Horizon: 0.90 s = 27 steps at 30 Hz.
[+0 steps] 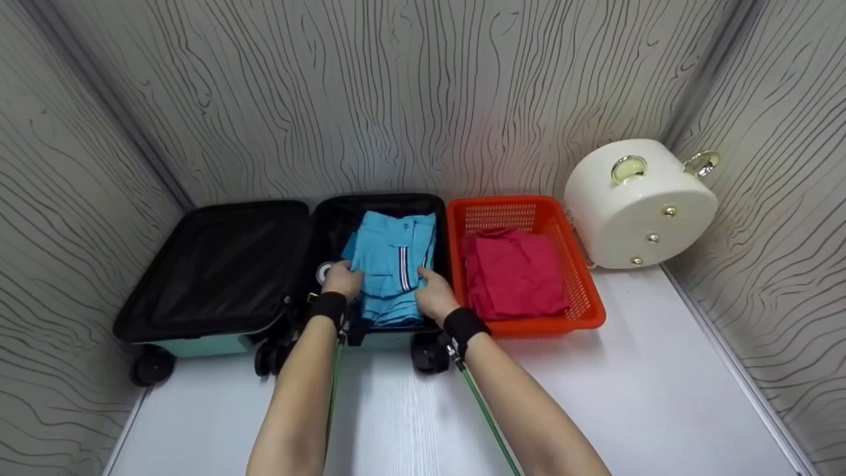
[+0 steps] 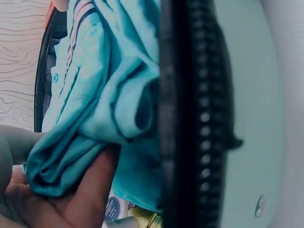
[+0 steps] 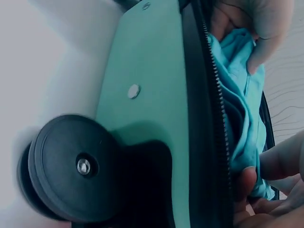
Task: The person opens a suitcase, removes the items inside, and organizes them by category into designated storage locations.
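Note:
Folded light-blue shorts [image 1: 383, 248] with a dark-and-white stripe lie in the right half of an open mint-green suitcase [image 1: 386, 340]. My left hand [image 1: 342, 280] grips their left edge; in the left wrist view its fingers [image 2: 97, 183] curl under the folded layers. At the opposite edge, my right hand [image 1: 436, 295] pinches the cloth between thumb and fingers, seen low in the right wrist view. More blue cloth [image 1: 393, 311] lies beneath the shorts. Beside my left hand sits a small round white-rimmed item [image 1: 324, 272], partly hidden by that hand.
The suitcase's other half [image 1: 225, 264], covered by a black panel, lies to the left. A red-orange basket [image 1: 585, 311] with folded pinkish-red clothes [image 1: 519, 274] stands right of the suitcase. Beyond it, a white round case [image 1: 634, 205] leans in the corner. Black wheels [image 1: 429, 354] jut out in front.

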{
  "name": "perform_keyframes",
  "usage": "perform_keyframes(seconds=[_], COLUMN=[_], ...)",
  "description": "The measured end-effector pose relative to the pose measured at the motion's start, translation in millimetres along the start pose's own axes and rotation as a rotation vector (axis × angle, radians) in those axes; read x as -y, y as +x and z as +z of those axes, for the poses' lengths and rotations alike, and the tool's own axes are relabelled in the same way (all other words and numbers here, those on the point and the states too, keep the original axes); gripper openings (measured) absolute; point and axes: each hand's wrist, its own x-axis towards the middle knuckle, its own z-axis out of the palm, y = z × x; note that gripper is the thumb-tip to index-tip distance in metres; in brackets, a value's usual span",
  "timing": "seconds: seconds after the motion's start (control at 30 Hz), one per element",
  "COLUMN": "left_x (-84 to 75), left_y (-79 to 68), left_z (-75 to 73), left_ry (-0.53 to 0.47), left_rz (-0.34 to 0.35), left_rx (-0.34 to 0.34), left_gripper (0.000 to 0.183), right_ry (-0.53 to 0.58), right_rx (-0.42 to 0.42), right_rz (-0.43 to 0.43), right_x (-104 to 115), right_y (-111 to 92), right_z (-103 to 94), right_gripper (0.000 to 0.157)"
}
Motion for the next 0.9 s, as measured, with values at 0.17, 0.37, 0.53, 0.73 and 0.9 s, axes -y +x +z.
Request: perform_keyframes(seconds=[0.17, 0.37, 0.53, 0.73, 0.9], left_x=[0.1, -1.9, -6.2, -20.2, -35.9], left_y=[-0.2, -1.2, -2.7, -1.6, -5.4], left_z=[-0.1, -0.2, -3.1, -4.0, -1.1], left_ry=[-0.011, -0.045, -0.087, -0.134, -0.180], left_rz=[-0.001, 0.023, 0.105, 0.198, 0.243], left_rx=[0.004, 0.013, 0.000, -0.096, -0.131], left_gripper=[0.055, 0.055, 0.045, 0.025, 0.032], right_ry=[-0.004, -0.013, -0.028, -0.067, -0.098], right_rx=[-0.020, -0.060, -0.078, -0.107, -0.120], right_rz=[-0.014, -0.035, -0.066, -0.171, -0.220], right_x=[0, -1, 0, 9, 18], right_y=[0, -3, -2, -3, -6], right_z=[-0.1, -3.3, -6.0, -17.4, -35.1], right_gripper=[0.070, 0.068, 0.073, 0.075, 0.071])
